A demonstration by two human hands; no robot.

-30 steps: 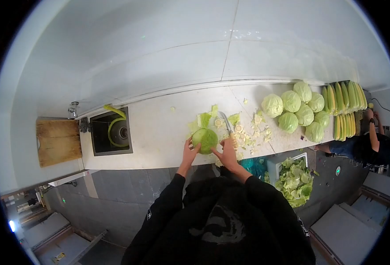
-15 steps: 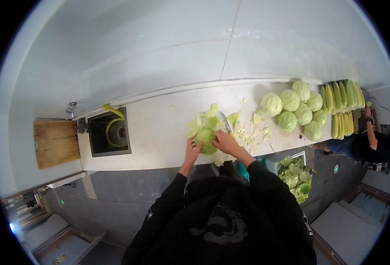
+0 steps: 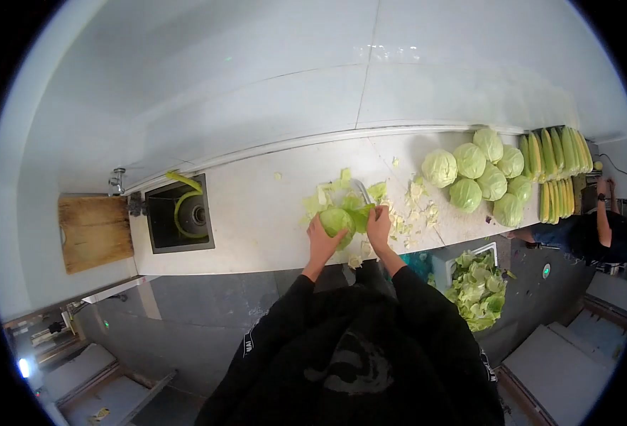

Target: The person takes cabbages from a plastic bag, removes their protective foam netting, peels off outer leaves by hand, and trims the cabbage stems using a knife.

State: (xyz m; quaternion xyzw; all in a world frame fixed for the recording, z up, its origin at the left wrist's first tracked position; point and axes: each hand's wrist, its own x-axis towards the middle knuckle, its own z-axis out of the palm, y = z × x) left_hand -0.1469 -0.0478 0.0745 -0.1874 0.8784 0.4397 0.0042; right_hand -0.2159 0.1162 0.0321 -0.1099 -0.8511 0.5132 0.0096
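A green cabbage point(image 3: 336, 221) sits near the counter's front edge, with the fingers of my left hand point(image 3: 322, 243) wrapped round its left side. My right hand point(image 3: 379, 231) is closed on a cabbage leaf point(image 3: 360, 216) that stands out from the cabbage's right side. Just beyond the leaf lies a knife point(image 3: 361, 190), its blade showing and its handle hidden. Loose leaf pieces point(image 3: 322, 194) lie behind the cabbage, and pale cabbage scraps point(image 3: 414, 206) are scattered to the right of my right hand.
Several whole cabbages point(image 3: 469, 161) and stacked corn cobs point(image 3: 556, 153) stand on the counter's right part. Leaves fill a bin point(image 3: 443, 268) below the front edge. At left are a sink point(image 3: 158, 248) and a wooden board point(image 3: 95, 233). Another person point(image 3: 603, 227) is at far right.
My right hand has moved right, away from the cabbage, drawing a leaf outward. My left hand has shifted slightly right and still holds the cabbage.
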